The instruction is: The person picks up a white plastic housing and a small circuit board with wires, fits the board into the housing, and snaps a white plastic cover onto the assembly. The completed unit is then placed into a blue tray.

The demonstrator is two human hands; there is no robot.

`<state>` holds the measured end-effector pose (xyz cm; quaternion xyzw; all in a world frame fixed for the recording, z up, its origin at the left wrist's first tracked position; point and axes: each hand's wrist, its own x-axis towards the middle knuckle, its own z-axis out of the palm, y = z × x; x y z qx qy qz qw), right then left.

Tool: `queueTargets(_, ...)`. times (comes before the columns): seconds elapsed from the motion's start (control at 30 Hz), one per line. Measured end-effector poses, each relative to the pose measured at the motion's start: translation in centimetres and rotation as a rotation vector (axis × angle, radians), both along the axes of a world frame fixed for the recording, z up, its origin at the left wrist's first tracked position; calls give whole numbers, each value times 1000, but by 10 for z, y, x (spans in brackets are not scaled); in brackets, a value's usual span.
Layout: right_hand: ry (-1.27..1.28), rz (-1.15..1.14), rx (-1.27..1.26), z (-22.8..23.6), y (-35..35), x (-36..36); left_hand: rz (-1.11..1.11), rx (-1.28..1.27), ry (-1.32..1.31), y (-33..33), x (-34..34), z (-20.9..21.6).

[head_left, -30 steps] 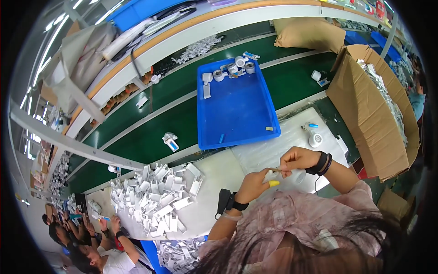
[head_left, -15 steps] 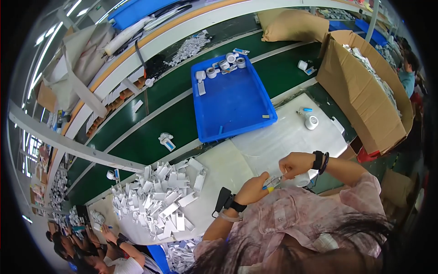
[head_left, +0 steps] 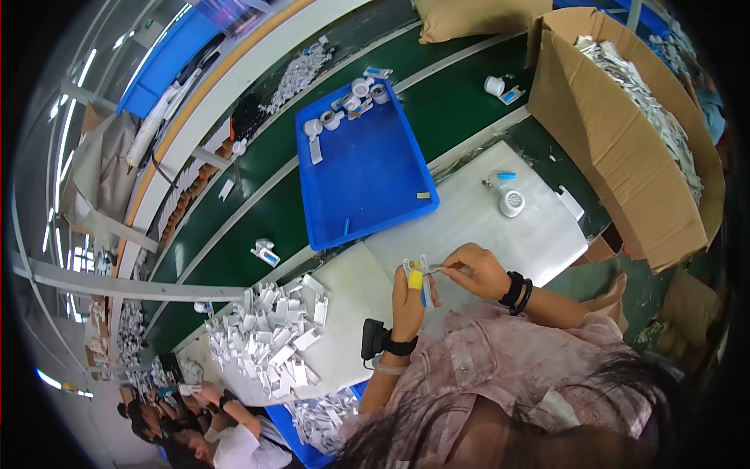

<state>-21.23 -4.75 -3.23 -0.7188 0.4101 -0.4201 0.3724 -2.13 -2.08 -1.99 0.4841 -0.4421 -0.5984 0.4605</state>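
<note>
White bench [head_left: 551,230] beside a green conveyor [head_left: 457,109].
Co-workers [head_left: 242,449] at near left, a heap of white parts [head_left: 269,336], a blue tray [head_left: 359,172] farther off, the left hand [head_left: 408,313] clasping a slim white piece [head_left: 427,285], the right hand [head_left: 482,273] pinching something thin [head_left: 439,268] beside it, a carton [head_left: 601,141] at right.

Head-worn fisheye view, looking down, near the worktable [head_left: 461,220]

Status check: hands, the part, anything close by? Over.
Left hand grips white part. Right hand pinches thin piece at its upper end, details too small. White pile leftward, blue tray beyond.
</note>
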Motion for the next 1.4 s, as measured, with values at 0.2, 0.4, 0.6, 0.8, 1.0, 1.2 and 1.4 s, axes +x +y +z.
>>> queueTargets(0.2, -46, 12, -232, 0, -23, -23, 135, 117, 82, -11, -35, 7)
queueTargets(0.4, -138, 124, -307, 9, -37, -33, 101, 33, 118, -11, -52, 14)
queueTargets(0.6, -156, 71, -285, 3, -38, -32, 36, 2, -7, -11, -57, 19)
queueTargets(0.8, -140, 55, -311, 4, -38, -28, -48, -27, -12, -9, -53, 16)
queueTargets(1.0, -119, 49, -339, 5, -34, -22, -67, -29, -10, -6, -45, 16)
queueTargets(1.2, -96, 45, -329, 8, -29, -16, -76, -52, -42, -3, -40, 18)
queueTargets(1.4, -81, 31, -319, 9, -24, -10, -69, -82, -169, 1, -34, 21)
